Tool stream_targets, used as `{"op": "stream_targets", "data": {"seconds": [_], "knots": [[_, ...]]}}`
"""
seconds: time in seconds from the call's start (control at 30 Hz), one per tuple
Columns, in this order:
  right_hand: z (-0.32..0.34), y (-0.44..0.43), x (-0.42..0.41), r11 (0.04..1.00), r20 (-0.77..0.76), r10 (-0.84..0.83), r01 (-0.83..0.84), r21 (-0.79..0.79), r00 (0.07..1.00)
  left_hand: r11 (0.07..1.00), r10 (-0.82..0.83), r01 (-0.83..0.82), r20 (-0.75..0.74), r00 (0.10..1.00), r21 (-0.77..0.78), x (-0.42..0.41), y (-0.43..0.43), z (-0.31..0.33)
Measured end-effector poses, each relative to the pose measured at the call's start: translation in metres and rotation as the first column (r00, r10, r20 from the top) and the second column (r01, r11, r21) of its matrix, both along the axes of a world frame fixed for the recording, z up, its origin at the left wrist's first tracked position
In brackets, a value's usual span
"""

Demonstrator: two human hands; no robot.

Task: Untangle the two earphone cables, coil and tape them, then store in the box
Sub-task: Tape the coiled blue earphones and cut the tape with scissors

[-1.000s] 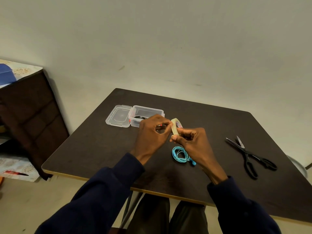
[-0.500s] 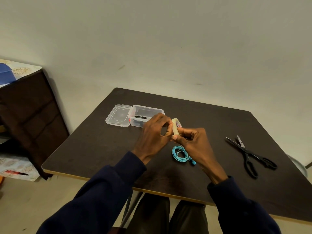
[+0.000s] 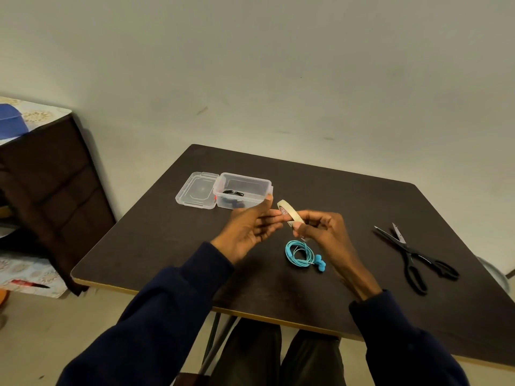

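A person seated at a dark bench holds a roll of masking tape (image 3: 288,214) up between both hands, above and just behind a coiled blue earphone cable (image 3: 299,253) that lies flat on the bench top. The right hand (image 3: 323,232) grips the roll, fingers curled round its lower rim, with the roll tilted so its open face turns toward the left hand (image 3: 248,229). That hand is spread, palm up and fingers nearly straight, their tips touching the roll's near side. Whether they have caught a free end of tape cannot be told.

The blue coil sits directly beneath the right wrist, nearer that hand than the left, its earbuds trailing toward the person. The tape must therefore come down and toward the person to reach it. A black earphone (image 3: 232,194) already lies in the clear plastic box (image 3: 269,185), whose lid (image 3: 196,189) is folded open to the left. Black scissors (image 3: 412,254) lie well apart to the right, blades parted.

A second ago the left hand was curled knuckles-up over the roll, pressed close against the right. It has since turned over and opened, baring the roll. The blue coil, box and scissors have not moved.
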State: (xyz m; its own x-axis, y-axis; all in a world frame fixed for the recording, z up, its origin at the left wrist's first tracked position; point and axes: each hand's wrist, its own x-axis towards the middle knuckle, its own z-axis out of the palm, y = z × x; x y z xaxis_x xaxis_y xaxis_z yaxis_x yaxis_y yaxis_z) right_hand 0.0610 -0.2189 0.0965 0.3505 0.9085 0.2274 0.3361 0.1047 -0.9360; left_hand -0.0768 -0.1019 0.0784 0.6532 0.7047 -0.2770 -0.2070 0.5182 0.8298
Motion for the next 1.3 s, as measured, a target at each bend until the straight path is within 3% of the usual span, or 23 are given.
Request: {"op": "stream_targets", "data": {"seconds": [0.1,0.23,0.63,0.77,0.83,1.0,1.3], "knots": [[-0.001,0.002,0.002,1.0,-0.014,-0.002,0.002,0.015,1.0,0.98,-0.052,0.057,0.035,0.998,-0.191,0.0,-0.002,0.007],[-0.006,0.007,-0.001,0.997,0.069,-0.08,0.079,0.018,0.994,0.955,-0.079,0.094,0.065,0.995,-0.281,0.001,-0.007,0.012],[-0.013,0.01,0.002,0.996,0.112,-0.091,0.087,0.033,0.99,0.955,-0.018,0.047,0.103,0.995,-0.292,0.002,-0.015,0.013],[-0.015,0.014,0.001,0.978,0.135,-0.209,0.208,0.023,0.969,0.956,-0.002,0.034,0.109,0.994,-0.292,0.004,-0.02,0.011],[-0.016,0.015,0.001,0.974,0.113,-0.227,0.223,0.047,0.967,0.957,0.009,0.025,0.114,0.993,-0.289,0.004,-0.021,0.013],[-0.011,0.015,0.002,0.998,-0.051,-0.045,0.047,0.045,0.998,0.95,0.023,0.022,0.139,0.99,-0.311,0.0,-0.019,0.012],[-0.011,0.017,-0.003,0.995,-0.114,-0.1,0.101,-0.003,0.988,0.951,0.059,-0.012,0.141,0.988,-0.31,0.0,-0.021,0.01]]}}
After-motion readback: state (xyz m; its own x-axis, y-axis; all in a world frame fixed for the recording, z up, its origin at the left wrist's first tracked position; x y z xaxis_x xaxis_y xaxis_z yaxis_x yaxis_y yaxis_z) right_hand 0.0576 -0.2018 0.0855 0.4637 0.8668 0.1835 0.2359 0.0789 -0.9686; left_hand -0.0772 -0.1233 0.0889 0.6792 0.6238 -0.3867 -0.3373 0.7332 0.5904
